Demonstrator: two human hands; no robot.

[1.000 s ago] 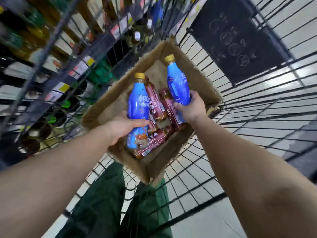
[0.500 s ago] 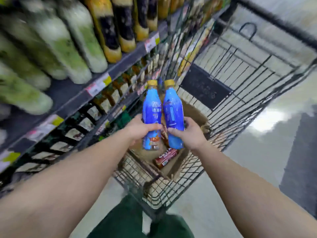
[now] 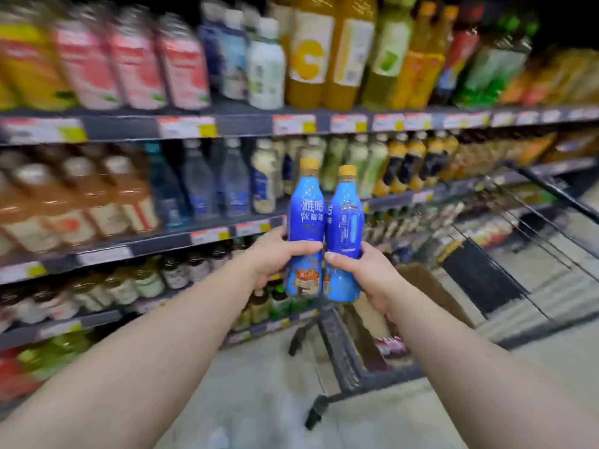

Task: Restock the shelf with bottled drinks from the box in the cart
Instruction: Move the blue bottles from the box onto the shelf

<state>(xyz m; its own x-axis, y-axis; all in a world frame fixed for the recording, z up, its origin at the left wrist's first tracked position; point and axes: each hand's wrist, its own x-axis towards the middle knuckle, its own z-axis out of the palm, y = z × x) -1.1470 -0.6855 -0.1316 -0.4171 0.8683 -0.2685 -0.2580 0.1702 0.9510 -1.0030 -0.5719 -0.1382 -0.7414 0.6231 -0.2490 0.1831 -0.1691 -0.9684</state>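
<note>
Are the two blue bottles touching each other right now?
Touching. The head view shows the left blue bottle and the right blue bottle pressed side by side along their bodies, with no gap visible between them.

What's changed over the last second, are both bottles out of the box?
Yes. Both blue bottles, left and right, were lifted out of the cardboard box and swung side by side toward the shelf. Left hand and right hand grip them as before.
</note>
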